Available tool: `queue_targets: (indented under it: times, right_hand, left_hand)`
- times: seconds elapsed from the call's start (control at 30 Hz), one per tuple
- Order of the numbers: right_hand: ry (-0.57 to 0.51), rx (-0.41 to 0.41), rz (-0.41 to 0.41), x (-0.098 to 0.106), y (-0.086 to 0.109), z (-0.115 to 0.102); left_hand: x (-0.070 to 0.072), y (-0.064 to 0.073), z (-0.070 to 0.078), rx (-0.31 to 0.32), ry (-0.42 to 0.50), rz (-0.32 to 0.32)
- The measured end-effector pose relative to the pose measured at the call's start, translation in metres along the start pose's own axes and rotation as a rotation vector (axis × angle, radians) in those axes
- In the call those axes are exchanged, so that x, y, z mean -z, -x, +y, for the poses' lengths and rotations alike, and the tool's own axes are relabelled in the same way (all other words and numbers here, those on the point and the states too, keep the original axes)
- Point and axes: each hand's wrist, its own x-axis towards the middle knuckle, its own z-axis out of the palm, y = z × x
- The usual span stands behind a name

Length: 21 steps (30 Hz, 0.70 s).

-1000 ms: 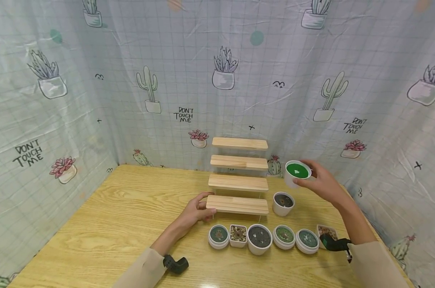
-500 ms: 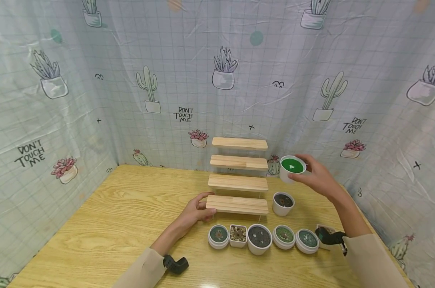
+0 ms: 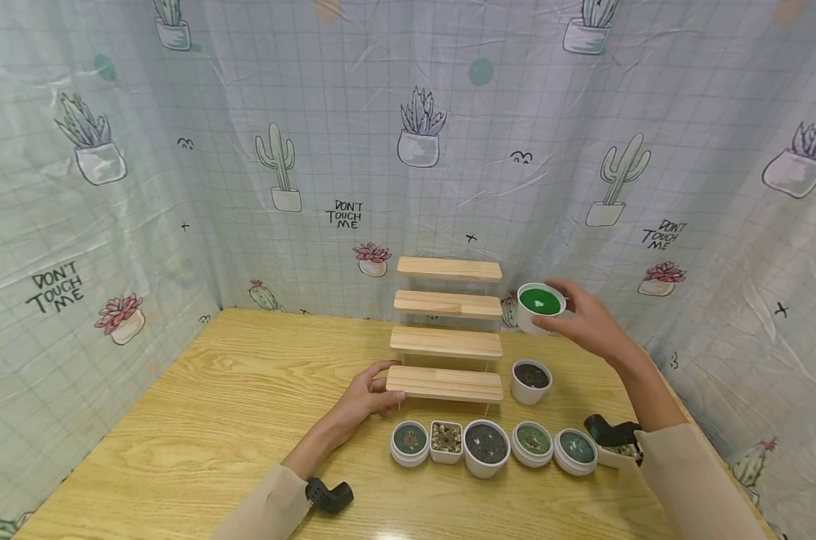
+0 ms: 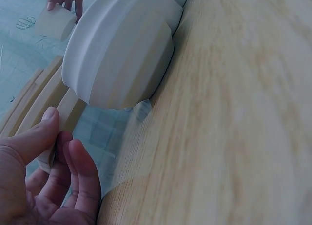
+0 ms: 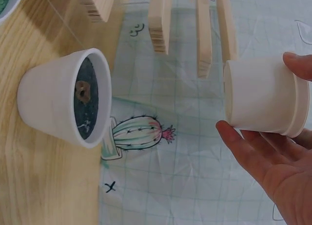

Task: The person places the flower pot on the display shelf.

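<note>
A stepped wooden shelf rack (image 3: 445, 382) with several light boards stands toward the back of the table. My left hand (image 3: 362, 397) grips the left end of its lowest board; in the left wrist view the thumb lies along the board end (image 4: 68, 108) with the fingers curled beneath. Up in the air, just right of the upper boards, my right hand (image 3: 586, 321) holds a white round pot (image 3: 540, 301) with a green fill and a small pale mark. The right wrist view shows thumb and fingers around that pot (image 5: 263, 93), which is apart from the boards.
Below the held pot, a white pot with dark fill (image 3: 532, 382) stands on the table (image 3: 280, 360). A row of several small pots, including a dark-filled one (image 3: 487, 448) and a square pebble-filled one (image 3: 446, 441), lines the rack's front. A printed curtain (image 3: 340, 135) hangs behind.
My right hand has carried the green-filled pot left and upward, closer to the rack's upper boards. The left hand keeps its grip on the lowest board.
</note>
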Motion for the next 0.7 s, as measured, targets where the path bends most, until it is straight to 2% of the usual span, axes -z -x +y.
queue_targets:
  times: [0.7]
  right_hand:
    - [-0.024,0.024,-0.015,-0.003,-0.019,-0.017]
  left_hand:
    - [0.001,-0.001,0.000,-0.001,0.001,-0.004]
